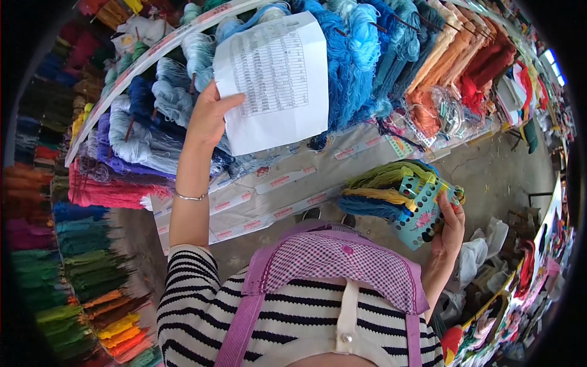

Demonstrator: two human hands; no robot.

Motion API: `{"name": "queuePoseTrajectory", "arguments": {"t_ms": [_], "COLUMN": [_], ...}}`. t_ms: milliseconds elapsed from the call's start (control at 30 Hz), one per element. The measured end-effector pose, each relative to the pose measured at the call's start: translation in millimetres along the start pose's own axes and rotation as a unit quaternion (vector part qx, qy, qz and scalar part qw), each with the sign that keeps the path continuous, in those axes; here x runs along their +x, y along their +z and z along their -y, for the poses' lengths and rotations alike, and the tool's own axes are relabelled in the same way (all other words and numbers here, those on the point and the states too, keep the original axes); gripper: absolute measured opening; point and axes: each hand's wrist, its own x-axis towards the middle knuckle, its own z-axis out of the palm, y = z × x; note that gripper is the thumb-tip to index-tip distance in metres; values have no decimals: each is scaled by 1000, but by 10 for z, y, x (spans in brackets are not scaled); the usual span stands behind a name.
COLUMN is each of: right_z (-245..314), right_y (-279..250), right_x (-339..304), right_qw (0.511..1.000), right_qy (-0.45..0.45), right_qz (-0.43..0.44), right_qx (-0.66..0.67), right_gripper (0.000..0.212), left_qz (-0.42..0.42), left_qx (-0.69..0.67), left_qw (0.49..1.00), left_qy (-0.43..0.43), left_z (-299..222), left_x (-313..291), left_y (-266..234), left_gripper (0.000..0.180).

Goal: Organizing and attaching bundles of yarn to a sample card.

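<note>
My left hand [211, 116] grips the lower left edge of a white printed sheet of paper [269, 125], thumb on top, holding it up over the table. A table of numbers is printed on it. At the right, my right hand [448, 226] is closed on a light-blue card [414, 223] with a row of round holes and a pink flower. Through the holes hang bundles of thread: green thread [385, 175] and blue thread [373, 205], with some yellow between. The card's far end is partly hidden by my fingers.
Hanks of yarn in blue [364, 55], orange-brown [452, 49], purple [116, 147] and pink [110, 186] lie on rods along the table [263, 196]. More coloured hanks [116, 330] hang at the left. Plastic bags [474, 260] and cluttered shelves stand at the right.
</note>
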Motion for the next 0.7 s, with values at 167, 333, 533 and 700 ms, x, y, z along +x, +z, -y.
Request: {"name": "queuePoseTrajectory", "arguments": {"t_ms": [167,333,533,700], "right_z": [3,107,320,494], "right_y": [-281,-694,-1344,-2024], "right_x": [-30,54,194,212], "right_qw": [999,998,996,990], "right_qy": [-9,-14,-25,-29], "right_qz": [-46,-50,-81,-140], "right_qx": [2,22,35,20], "right_gripper": [11,14,12,14], "left_qz": [-22,-41,-44,7], "left_qx": [12,39,47,35], "left_qw": [999,998,997,998], "left_qy": [21,34,52,51], "left_z": [106,71,6,14], "left_x": [14,-29,-131,-216], "left_y": [60,373,1020,1718], "left_gripper": [49,47,47,49]}}
